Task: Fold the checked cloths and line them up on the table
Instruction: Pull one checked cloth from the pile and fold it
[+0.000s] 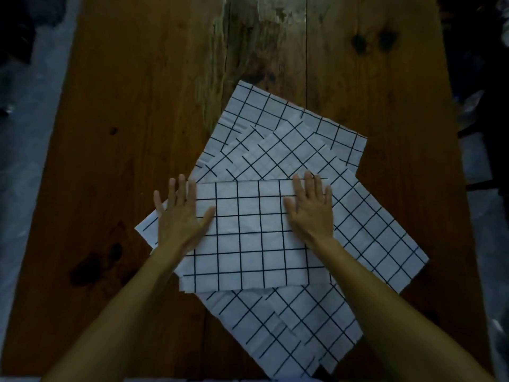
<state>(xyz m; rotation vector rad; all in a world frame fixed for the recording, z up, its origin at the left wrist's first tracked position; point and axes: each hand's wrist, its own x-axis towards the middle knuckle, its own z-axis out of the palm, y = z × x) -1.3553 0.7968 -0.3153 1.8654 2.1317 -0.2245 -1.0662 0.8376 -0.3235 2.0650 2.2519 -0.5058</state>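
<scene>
Hands lie flat, fingers straight: left hand on the left edge, right hand on the right of a folded white black-checked cloth atop loose, creased checked cloths on the knotty wooden table.

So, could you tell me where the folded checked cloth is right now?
In the head view, the folded checked cloth lies mid-table on the pile of unfolded cloths, between the left hand and right hand.

One wooden tabletop, two bare hands, a left hand and a right hand, one folded checked cloth on top, several more checked cloths overlapping beneath it, exact number unclear, at least three
</scene>
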